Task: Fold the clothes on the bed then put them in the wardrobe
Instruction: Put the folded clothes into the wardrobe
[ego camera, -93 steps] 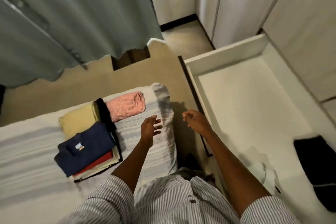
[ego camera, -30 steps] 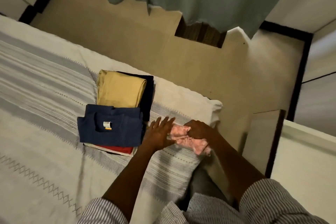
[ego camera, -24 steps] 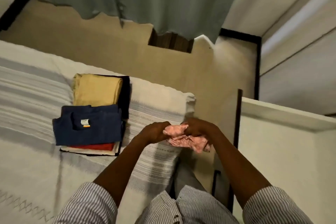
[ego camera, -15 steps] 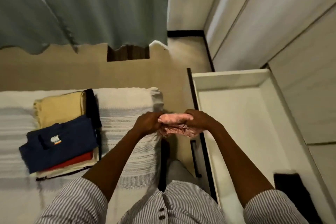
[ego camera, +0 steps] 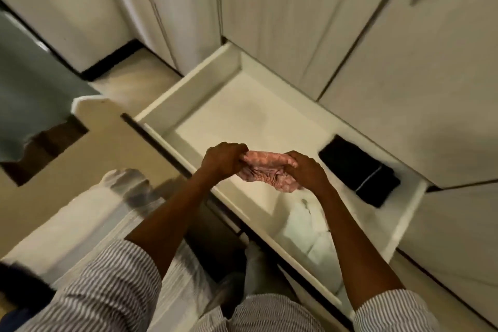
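Two hands on one garment here: the left hand (ego camera: 225,160) and the right hand (ego camera: 304,170) each curl their fingers round an end of the folded pink textured cloth (ego camera: 265,170), holding it in the air above the pulled-out cream wardrobe drawer (ego camera: 188,83). Inside the drawer, a folded black garment (ego camera: 358,170) lies at the right end, and a pale folded item (ego camera: 307,226), blurred, sits near the front wall beneath the right forearm. The corner of the striped white bed (ego camera: 89,218) shows lower left. Tall pale wardrobe doors (ego camera: 269,21) stand behind.
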`<state>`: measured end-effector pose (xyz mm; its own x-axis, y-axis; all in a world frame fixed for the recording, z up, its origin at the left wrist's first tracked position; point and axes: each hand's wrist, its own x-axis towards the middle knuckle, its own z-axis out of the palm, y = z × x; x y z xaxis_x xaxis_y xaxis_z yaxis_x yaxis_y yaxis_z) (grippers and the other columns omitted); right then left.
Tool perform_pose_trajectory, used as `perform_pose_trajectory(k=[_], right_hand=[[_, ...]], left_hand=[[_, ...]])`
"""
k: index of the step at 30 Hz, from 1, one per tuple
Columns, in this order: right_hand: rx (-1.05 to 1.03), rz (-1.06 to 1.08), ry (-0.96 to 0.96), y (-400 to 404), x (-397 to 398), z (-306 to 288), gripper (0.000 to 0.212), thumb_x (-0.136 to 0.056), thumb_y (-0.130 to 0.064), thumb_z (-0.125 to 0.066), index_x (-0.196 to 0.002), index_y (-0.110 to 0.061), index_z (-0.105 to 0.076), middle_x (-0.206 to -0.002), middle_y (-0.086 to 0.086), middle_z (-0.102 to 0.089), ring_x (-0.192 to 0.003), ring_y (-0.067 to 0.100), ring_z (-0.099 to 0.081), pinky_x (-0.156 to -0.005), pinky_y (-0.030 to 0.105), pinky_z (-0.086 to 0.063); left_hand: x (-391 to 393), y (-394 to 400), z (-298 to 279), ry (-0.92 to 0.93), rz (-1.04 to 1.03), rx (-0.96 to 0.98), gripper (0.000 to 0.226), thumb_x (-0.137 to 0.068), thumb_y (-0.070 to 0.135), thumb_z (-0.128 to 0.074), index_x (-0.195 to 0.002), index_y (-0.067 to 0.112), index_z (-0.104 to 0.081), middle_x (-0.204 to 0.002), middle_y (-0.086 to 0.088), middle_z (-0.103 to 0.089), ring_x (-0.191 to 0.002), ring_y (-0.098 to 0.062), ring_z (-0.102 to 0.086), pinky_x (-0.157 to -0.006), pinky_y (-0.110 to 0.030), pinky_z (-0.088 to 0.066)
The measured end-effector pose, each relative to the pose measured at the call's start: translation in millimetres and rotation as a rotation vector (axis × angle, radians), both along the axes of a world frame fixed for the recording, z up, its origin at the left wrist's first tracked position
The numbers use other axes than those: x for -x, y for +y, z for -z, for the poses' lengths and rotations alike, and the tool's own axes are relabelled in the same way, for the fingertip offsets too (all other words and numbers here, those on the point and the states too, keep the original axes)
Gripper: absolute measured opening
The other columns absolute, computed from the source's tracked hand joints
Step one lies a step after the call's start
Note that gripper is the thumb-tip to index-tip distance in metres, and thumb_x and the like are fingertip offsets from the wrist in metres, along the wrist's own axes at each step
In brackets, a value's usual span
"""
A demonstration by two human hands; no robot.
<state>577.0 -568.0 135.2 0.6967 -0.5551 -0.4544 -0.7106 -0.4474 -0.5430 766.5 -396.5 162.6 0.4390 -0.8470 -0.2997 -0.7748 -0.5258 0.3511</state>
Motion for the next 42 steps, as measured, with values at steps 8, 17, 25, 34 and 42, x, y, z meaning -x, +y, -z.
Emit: perform_pose_trajectory(k=[8, 17, 25, 34, 42], right_hand=[[0.085, 0.201, 0.271, -58, 114, 71, 0.026, -0.094, -0.036, -0.048, -0.120, -0.031, -0.051, -0.112, 0.004, -0.066, -0.105, 0.032, -0.062, -0.084, 0.039, -0.045], [0.405, 0.567, 0.234, -95, 187, 114, 0.034, -0.088, -0.028, -0.068, -0.113, -0.010, -0.054, -0.111, 0.011, -0.061, -0.093, 0.034, -0.066, -0.070, 0.039, -0.053], [-0.002, 0.202, 0.706, -71, 213, 157, 0.053, -0.090, -0.025, -0.060, -0.140, -0.016, -0.045, -0.153, 0.012, -0.033, -0.145, 0.037, -0.022, -0.110, 0.046, -0.032], [0.087, 0.283, 0.212, -38, 151, 138, 0.024, -0.098, -0.034, -0.052, -0.116, -0.023, -0.063, -0.119, -0.003, -0.063, -0.115, 0.023, -0.054, -0.092, 0.037, -0.047], [0.045, 0.041, -0.080, 30, 37, 85, 0.021, -0.099, -0.038, -0.050, -0.112, -0.029, -0.064, -0.110, -0.013, -0.068, -0.101, 0.016, -0.060, -0.082, 0.034, -0.050]], left_hand=[[93, -127, 67, -0.175, 0.395, -0.160, 0.008, -0.078, 0.029, -0.066, -0.082, 0.025, -0.071, -0.067, 0.002, -0.062, -0.057, -0.020, -0.061, -0.045, -0.023, -0.031], [173, -217, 128, -0.012, 0.569, 0.064, 0.042, -0.064, -0.005, -0.071, -0.104, 0.006, -0.065, -0.090, -0.012, -0.068, -0.040, -0.033, -0.055, -0.035, -0.027, -0.038], [173, -210, 178, 0.209, 0.685, -0.444, 0.061, -0.090, 0.004, -0.049, -0.148, 0.018, -0.035, -0.153, -0.007, -0.039, -0.130, -0.031, -0.048, -0.100, -0.043, -0.045], [129, -153, 157, 0.333, 0.238, -0.064, 0.031, -0.097, 0.018, -0.050, -0.127, 0.017, -0.057, -0.123, -0.005, -0.063, -0.111, -0.028, -0.060, -0.089, -0.039, -0.049], [72, -39, 102, 0.235, -0.171, 0.376, 0.025, -0.097, 0.022, -0.053, -0.120, 0.017, -0.061, -0.113, 0.002, -0.068, -0.095, -0.021, -0.064, -0.085, -0.037, -0.051]])
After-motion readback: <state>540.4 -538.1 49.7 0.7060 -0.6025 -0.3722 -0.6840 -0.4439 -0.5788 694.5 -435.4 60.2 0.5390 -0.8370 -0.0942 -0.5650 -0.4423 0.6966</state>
